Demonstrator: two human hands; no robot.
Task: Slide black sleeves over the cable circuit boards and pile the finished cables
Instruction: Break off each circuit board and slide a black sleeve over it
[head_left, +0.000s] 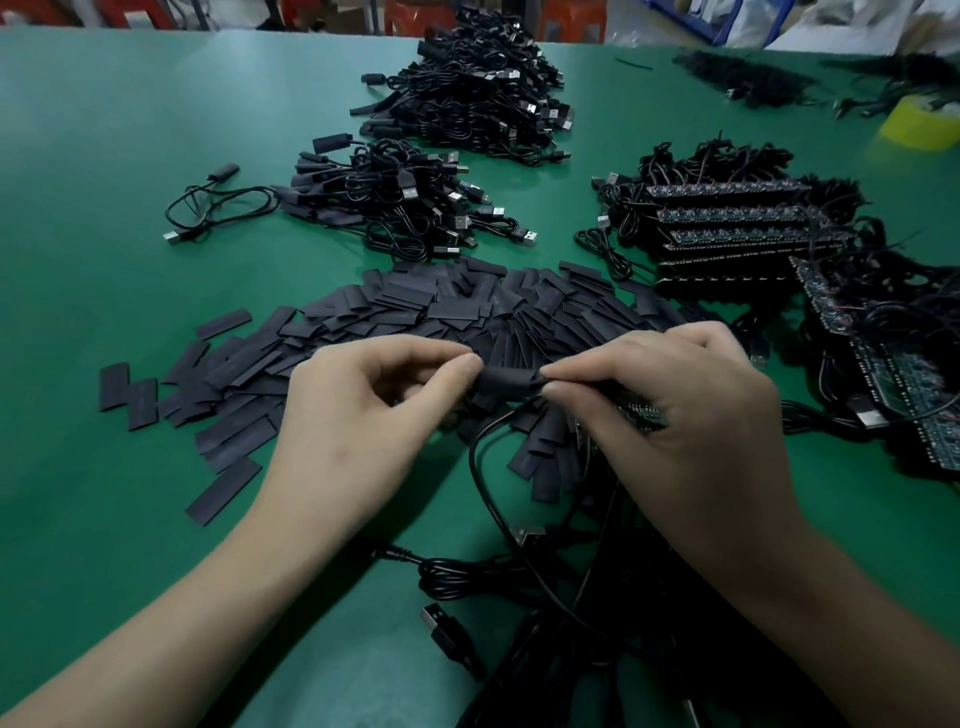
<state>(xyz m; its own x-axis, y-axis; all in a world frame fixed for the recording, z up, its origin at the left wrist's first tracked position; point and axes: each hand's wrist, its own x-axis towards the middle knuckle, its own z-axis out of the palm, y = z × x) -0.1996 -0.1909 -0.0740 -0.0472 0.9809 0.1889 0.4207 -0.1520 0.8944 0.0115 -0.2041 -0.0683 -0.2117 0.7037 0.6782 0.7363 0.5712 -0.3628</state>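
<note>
Between my hands sits a black sleeve (506, 382). My left hand (363, 415) pinches its left end with thumb and forefinger. My right hand (691, 415) pinches its right end and also holds a small circuit board (641, 413), whose black cable (480, 478) loops down toward me. A heap of loose flat sleeves (415, 317) lies just behind my hands. Two piles of sleeved cables lie further back, a small pile (395, 208) and a large pile (478, 98).
Stacked circuit boards with cables (737, 234) lie at the right, with more boards (893, 374) beside my right hand. A single sleeved cable (208, 205) lies at the left. Loose USB cables (519, 582) trail near the front edge. A yellow tape roll (919, 122) sits far right.
</note>
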